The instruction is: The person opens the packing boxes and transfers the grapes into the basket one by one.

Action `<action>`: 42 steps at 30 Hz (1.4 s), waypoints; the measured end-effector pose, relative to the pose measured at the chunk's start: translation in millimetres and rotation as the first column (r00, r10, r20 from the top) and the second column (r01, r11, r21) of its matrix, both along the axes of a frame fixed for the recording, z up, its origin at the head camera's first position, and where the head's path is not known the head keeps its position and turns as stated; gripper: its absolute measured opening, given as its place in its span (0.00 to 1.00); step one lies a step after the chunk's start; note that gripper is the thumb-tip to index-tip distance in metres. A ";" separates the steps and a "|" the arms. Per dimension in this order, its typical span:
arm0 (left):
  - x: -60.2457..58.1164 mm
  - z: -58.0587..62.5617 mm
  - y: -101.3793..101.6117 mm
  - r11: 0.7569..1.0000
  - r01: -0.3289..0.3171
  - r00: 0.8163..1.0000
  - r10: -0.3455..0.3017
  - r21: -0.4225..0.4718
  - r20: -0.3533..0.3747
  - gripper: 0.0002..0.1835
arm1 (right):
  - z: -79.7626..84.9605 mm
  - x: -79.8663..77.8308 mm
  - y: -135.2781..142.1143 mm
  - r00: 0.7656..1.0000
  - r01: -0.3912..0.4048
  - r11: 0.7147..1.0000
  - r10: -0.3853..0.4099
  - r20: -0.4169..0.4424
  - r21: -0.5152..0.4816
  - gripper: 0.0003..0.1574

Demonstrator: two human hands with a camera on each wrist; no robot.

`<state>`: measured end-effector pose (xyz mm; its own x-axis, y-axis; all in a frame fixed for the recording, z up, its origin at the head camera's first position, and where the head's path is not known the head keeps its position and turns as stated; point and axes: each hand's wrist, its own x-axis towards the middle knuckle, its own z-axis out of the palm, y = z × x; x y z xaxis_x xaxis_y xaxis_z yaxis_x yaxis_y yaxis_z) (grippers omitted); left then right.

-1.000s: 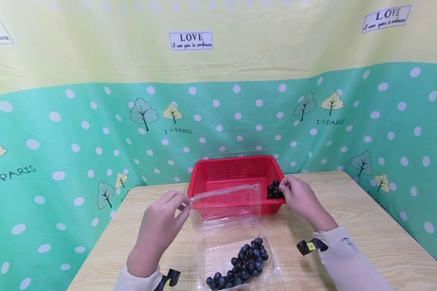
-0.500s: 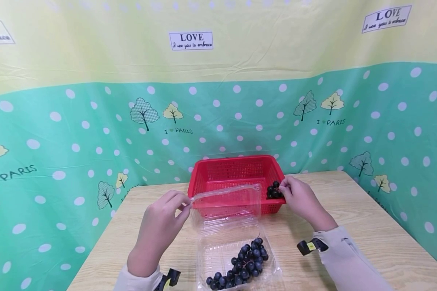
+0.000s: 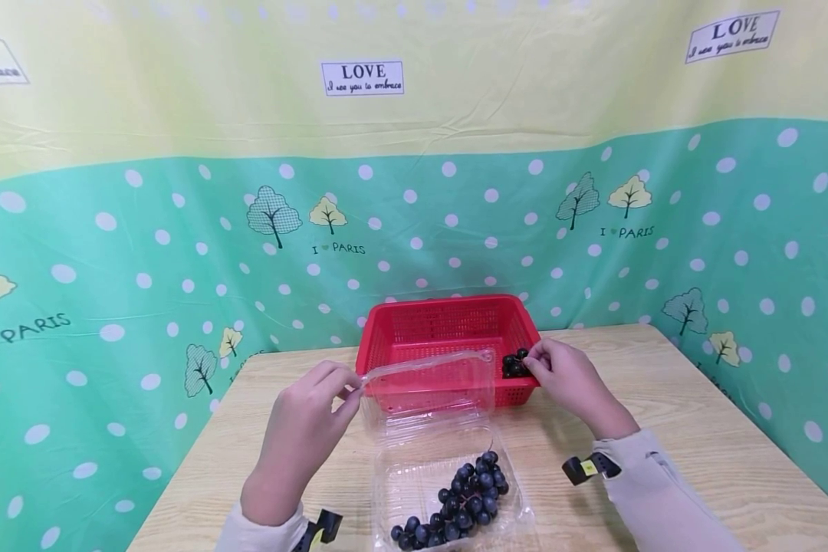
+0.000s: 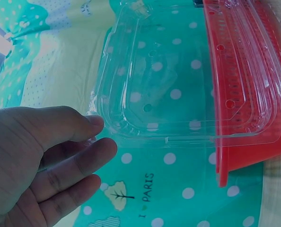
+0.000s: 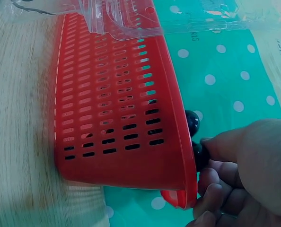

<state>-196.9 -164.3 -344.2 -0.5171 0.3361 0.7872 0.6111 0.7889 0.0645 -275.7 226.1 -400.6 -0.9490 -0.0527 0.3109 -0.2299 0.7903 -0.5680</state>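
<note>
Pinching the small grape bunch (image 3: 513,367), the right hand (image 3: 567,377) is holding it inside the red basket (image 3: 424,316), at its right corner. From afar, I am judging that the left hand (image 3: 310,418) is pinching the lid (image 3: 428,383) upright so the clear box (image 3: 403,487) is not closing.

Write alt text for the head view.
A person's right hand holds a small bunch of dark grapes in the near right corner of a red perforated basket, while the left hand pinches the raised lid of a clear clamshell holding a larger grape bunch.
</note>
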 end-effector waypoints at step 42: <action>0.2 -0.7 0.4 1.000 -0.005 1.000 0.005 -0.006 -0.019 0.12 | 4.5 5.4 -1.6 0.999 -0.040 0.998 0.038 0.034 0.045 0.05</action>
